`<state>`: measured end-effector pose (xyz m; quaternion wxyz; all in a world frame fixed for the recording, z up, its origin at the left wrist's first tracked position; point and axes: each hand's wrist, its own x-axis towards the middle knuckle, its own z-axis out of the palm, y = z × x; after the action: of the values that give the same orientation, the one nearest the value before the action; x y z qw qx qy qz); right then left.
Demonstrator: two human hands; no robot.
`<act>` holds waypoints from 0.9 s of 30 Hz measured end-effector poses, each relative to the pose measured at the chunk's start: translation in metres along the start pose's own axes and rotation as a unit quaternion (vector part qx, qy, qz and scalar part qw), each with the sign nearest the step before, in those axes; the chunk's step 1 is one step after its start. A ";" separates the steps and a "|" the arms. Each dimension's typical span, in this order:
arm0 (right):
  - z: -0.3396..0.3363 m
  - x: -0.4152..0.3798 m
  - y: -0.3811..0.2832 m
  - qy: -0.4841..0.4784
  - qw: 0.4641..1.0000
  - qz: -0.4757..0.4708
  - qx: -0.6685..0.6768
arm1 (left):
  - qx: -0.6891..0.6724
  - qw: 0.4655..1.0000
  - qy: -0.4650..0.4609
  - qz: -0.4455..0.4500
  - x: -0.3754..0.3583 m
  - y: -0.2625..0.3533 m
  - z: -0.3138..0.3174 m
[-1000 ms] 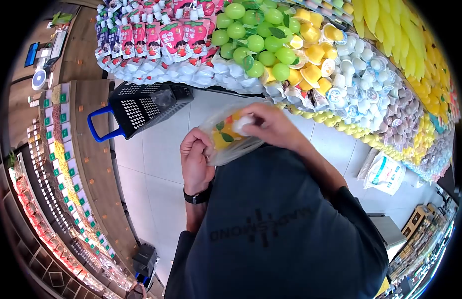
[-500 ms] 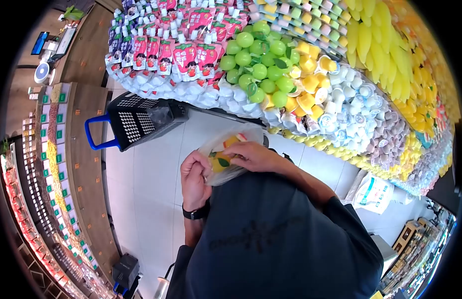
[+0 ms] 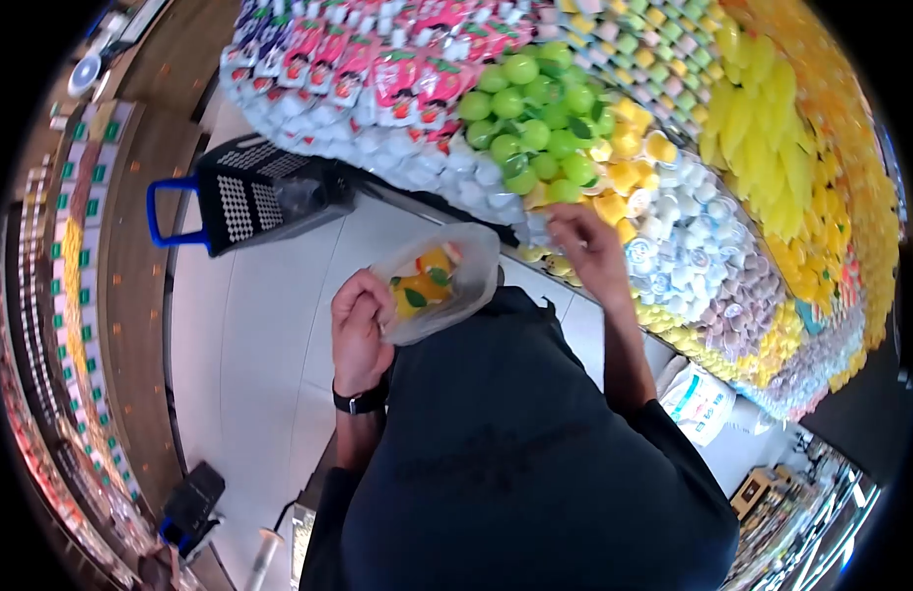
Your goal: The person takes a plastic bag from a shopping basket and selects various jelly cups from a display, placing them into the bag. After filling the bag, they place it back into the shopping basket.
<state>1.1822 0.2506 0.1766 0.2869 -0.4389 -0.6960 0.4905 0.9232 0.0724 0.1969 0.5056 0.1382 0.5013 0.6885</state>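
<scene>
My left hand (image 3: 361, 320) pinches the rim of a clear plastic bag (image 3: 478, 281), which hangs with its mouth spread wide. Inside lie a few yellow fruit-shaped packs (image 3: 422, 288) with green leaves, one showing some red. My right hand (image 3: 592, 251) is apart from the bag, over the near edge of the display beside yellow jelly cups (image 3: 614, 209). Its fingers are loosely bent and slightly blurred, with nothing visible in them. Green grape-like balls (image 3: 535, 123) lie just beyond, and white-lidded cups (image 3: 673, 222) to the right.
A black shopping basket (image 3: 269, 192) with a blue handle stands on the floor at left. Pink drink pouches (image 3: 407, 84) and yellow banana-shaped packs (image 3: 757, 123) fill the display. A wooden counter (image 3: 146, 295) runs along the left; a white sack (image 3: 698, 402) lies at right.
My right hand has left the bag's contents and moved right to the display edge. The bag's mouth is wider now, still in my left hand. The whole view has shifted slightly.
</scene>
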 end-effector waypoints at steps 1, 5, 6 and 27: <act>-0.007 0.004 -0.002 0.032 0.999 0.018 0.029 | -0.017 1.000 -0.010 -0.009 0.000 0.002 0.001; -0.026 0.019 -0.014 0.182 0.979 -0.032 0.083 | -0.027 1.000 0.007 -0.005 0.000 0.001 0.007; -0.029 0.025 -0.013 0.186 0.979 -0.038 0.074 | -0.036 0.999 -0.001 -0.004 0.000 -0.001 0.006; -0.028 0.055 -0.039 0.255 0.960 -0.102 -0.053 | -0.002 1.000 -0.008 0.002 -0.007 -0.005 -0.006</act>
<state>1.1679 0.3068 0.2218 0.4797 -0.4904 -0.6660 0.2929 0.9245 0.0626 0.1926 0.5085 0.1435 0.4956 0.6894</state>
